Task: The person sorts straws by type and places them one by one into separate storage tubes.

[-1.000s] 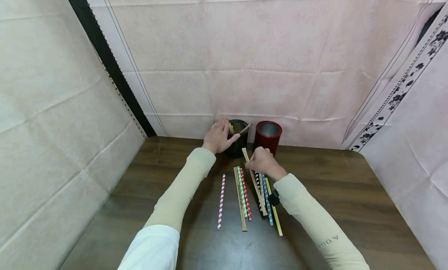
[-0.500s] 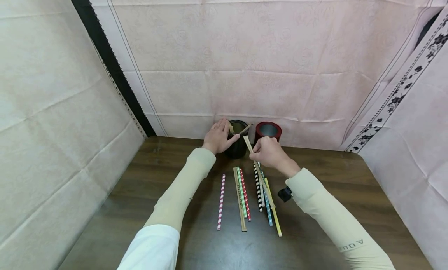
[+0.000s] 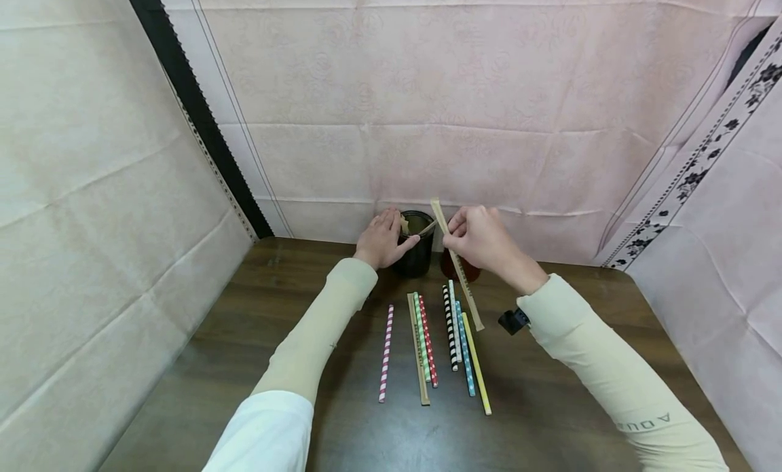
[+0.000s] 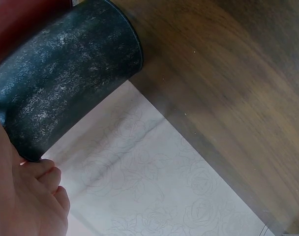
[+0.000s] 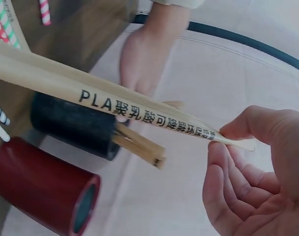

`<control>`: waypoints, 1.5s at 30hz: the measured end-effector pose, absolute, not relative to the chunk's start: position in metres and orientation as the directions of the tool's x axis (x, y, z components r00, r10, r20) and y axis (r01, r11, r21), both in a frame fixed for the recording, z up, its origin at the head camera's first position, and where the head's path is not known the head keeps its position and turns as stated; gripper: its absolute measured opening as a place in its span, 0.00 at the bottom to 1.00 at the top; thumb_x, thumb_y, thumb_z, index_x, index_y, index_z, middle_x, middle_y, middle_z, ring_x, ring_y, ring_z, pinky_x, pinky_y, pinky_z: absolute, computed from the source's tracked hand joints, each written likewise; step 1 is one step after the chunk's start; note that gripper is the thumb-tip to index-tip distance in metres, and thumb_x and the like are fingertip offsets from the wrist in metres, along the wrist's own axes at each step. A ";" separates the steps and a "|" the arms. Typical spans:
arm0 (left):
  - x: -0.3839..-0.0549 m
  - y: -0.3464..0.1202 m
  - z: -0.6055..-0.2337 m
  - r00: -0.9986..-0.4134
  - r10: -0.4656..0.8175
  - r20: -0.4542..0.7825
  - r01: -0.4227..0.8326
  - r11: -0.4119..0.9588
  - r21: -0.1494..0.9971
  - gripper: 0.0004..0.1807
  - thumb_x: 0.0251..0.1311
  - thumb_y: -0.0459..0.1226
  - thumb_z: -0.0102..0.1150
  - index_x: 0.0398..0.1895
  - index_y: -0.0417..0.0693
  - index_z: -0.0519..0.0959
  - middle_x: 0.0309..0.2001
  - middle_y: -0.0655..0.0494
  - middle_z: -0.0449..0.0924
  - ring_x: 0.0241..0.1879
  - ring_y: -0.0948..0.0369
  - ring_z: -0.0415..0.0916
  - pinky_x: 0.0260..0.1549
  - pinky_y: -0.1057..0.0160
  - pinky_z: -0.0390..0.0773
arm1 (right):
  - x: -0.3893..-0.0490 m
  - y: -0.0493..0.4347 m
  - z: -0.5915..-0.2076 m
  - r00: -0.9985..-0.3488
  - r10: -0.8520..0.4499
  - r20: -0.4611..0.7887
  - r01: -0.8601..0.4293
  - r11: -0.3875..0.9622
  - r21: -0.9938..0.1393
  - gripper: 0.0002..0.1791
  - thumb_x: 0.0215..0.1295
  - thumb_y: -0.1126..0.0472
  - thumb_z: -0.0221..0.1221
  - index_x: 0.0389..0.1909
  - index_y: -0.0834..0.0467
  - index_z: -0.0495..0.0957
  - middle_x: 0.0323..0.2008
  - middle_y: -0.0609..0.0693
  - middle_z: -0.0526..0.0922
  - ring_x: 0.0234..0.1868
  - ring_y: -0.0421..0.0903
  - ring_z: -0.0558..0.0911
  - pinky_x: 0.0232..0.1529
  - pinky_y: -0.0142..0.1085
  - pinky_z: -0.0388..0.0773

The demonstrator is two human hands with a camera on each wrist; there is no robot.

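My right hand (image 3: 479, 238) pinches a paper-wrapped straw (image 3: 462, 275) near its upper end, between thumb and fingers. The straw slants in the air in front of the red cup (image 5: 46, 187), its printed wrapper (image 5: 139, 113) facing the right wrist camera. Against the back wall, my left hand (image 3: 379, 241) holds the black cup (image 3: 415, 258) at its rim, the thumb lying along the near side. Kraft-paper wrappers or wrapped straws (image 5: 142, 147) stick out of that cup. In the left wrist view, curled fingers (image 4: 48, 177) touch the cup's rim; the thumb is hidden there.
Loose straws lie on the wooden table (image 3: 293, 390): pink-striped (image 3: 386, 353), green (image 3: 423, 336), red-dotted (image 3: 430, 350), black-striped (image 3: 450, 329), pale (image 3: 455, 322), blue (image 3: 466, 350) and yellow (image 3: 478, 370). Another wrapped straw (image 3: 418, 350) lies beside the green one. Cloth walls (image 3: 391, 153) enclose the table.
My right hand has lifted the wrapped straw off the right-hand group of straws, moving up and slightly right to in front of the red cup. My left hand stays at the black cup.
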State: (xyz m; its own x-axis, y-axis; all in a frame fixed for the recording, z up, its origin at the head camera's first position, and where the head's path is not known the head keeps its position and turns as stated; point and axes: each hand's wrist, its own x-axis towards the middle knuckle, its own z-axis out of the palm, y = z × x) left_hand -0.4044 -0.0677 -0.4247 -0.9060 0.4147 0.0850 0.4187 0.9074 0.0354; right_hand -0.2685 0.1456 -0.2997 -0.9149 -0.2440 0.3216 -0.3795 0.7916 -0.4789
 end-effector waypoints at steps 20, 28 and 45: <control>-0.403 -0.067 -0.424 -0.899 0.429 0.083 0.432 0.902 0.020 0.51 0.79 0.69 0.23 0.87 0.39 0.43 0.87 0.43 0.42 0.87 0.50 0.40 0.86 0.55 0.43 | -0.268 0.141 -0.222 -0.706 -0.052 0.707 -0.564 0.645 -0.516 0.07 0.66 0.65 0.63 0.38 0.66 0.86 0.34 0.61 0.91 0.30 0.42 0.86 0.34 0.17 0.78; -0.402 -0.068 -0.423 -0.901 0.425 0.085 0.428 0.903 0.020 0.51 0.79 0.69 0.23 0.86 0.39 0.44 0.87 0.42 0.43 0.87 0.50 0.41 0.86 0.55 0.44 | -0.274 0.131 -0.215 -0.647 0.061 0.760 -0.639 0.501 -0.584 0.07 0.66 0.65 0.65 0.40 0.66 0.86 0.35 0.60 0.90 0.30 0.34 0.83 0.37 0.22 0.83; -0.400 -0.068 -0.421 -0.903 0.421 0.082 0.424 0.906 0.018 0.51 0.79 0.69 0.24 0.87 0.39 0.43 0.87 0.43 0.43 0.87 0.51 0.41 0.86 0.55 0.44 | -0.325 0.126 -0.275 -0.628 0.171 0.759 -0.620 0.480 -0.621 0.11 0.68 0.60 0.69 0.40 0.65 0.87 0.37 0.60 0.93 0.33 0.39 0.89 0.39 0.20 0.83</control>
